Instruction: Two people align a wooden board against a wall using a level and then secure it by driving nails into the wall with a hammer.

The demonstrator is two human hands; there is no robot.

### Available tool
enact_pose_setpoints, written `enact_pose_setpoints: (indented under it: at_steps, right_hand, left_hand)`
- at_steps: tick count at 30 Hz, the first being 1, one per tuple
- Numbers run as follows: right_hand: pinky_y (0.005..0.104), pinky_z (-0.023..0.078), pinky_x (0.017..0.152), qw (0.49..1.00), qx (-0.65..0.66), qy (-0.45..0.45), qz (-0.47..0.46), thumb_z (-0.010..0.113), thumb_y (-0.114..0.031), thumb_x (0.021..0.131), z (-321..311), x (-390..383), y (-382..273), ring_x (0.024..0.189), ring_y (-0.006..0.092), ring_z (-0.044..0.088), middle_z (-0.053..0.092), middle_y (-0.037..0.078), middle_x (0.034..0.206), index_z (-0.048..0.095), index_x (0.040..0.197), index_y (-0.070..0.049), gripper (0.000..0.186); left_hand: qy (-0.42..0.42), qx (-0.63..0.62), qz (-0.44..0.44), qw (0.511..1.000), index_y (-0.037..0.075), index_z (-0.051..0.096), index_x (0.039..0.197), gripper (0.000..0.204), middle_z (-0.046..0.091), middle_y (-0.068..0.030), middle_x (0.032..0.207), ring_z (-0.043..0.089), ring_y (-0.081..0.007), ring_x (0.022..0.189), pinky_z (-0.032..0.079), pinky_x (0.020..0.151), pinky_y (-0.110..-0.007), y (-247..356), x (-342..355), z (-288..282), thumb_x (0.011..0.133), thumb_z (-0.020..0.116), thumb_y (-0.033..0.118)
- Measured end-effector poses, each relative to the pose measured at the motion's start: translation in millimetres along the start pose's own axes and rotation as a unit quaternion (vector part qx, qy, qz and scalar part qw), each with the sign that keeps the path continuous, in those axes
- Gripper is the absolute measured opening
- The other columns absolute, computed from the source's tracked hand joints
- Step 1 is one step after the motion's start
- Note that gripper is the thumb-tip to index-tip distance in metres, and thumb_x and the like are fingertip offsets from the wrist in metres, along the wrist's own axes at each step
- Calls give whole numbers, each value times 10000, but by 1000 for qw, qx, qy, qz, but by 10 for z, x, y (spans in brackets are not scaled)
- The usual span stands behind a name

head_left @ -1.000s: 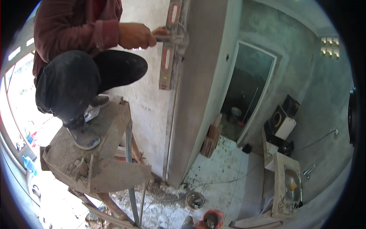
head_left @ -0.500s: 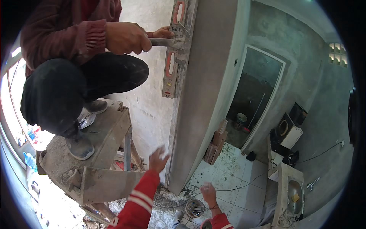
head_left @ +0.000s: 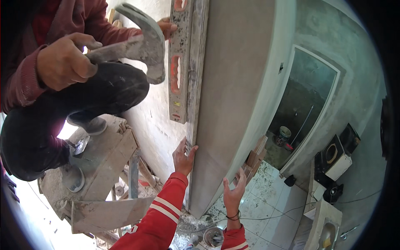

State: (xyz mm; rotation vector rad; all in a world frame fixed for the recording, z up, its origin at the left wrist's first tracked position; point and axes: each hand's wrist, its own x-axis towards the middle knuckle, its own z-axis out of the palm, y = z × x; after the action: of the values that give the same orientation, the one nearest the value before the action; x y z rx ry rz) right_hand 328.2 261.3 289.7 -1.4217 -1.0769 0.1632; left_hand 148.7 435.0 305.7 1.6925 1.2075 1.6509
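At the edge of the grey plastered wall (head_left: 237,75)

The wall takes up the middle of the view, and a co-worker (head_left: 106,89) crouches to its left on a rough wooden platform (head_left: 102,179), apparently to work at the height of the upper edge. A long timber strip (head_left: 196,83) runs upright down that edge. Flat beside it stands a grey spirit level (head_left: 175,102) — presumably set parallel so the strip can be judged against it. The co-worker's far hand (head_left: 166,28) has its fingers at the level's side, seemingly to steady it; the near hand (head_left: 66,62) is clenched round the handle of a claw hammer (head_left: 155,50), whose head hangs apart from the strip.

Below the level, the person's left hand (head_left: 183,158) straddles the strip, thumb and fingers on either side, as if to support it; whether they press tight I cannot tell. The right hand (head_left: 234,193) is raised by the wall's lower part — fingers parted and slightly curled, holding nothing.

Counted: one strip, one level with two red-rimmed slots in view, one hammer, four hands, and one round bucket (head_left: 213,236) on the floor.
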Motion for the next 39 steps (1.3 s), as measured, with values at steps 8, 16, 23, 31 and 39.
enact_pose_setpoints:
  at_steps: [8,16,23,31,39]
  right_hand:
    - [529,539,1056,1000,-3,-3,-26,815,-158,971,306,288,-150,1361,419,596,538,241,1517,452,1634,1,772]
    - [529,387,1229,995,-47,33,-86,826,-92,923,402,263,-129,1419,479,524,541,298,1519,447,1594,82,791]
    - [525,371,1258,989,-84,70,-95,827,-202,952,516,87,-120,1484,466,491,500,261,1615,449,1644,15,818]
    - [554,395,1244,992,-78,63,-80,851,-260,993,520,126,-324,1516,456,474,519,262,1633,467,1656,-5,807]
    - [528,407,1218,991,-73,59,-96,841,-84,906,476,154,-84,1414,475,535,550,295,1516,466,1583,96,795]
  left_hand:
    - [39,-22,-30,999,-118,654,1423,676,765,-309,1242,776,-398,1052,614,962,-438,-33,72,43,956,889,310]
    - [1,1,-20,1000,-121,686,1315,625,760,-312,1175,771,-408,1018,613,924,-433,54,131,-30,938,899,331]
    - [-10,-27,-5,1000,-121,698,1318,685,763,-321,1191,781,-404,1063,632,905,-448,-9,86,-116,919,913,391]
    - [-30,-73,-31,996,-131,693,1358,774,763,-309,1276,785,-379,1107,640,954,-435,-75,173,-148,884,939,429]
    - [-66,-65,-50,994,-86,720,1354,789,798,-260,1132,785,-306,1001,641,924,-407,-79,213,-137,849,969,466]
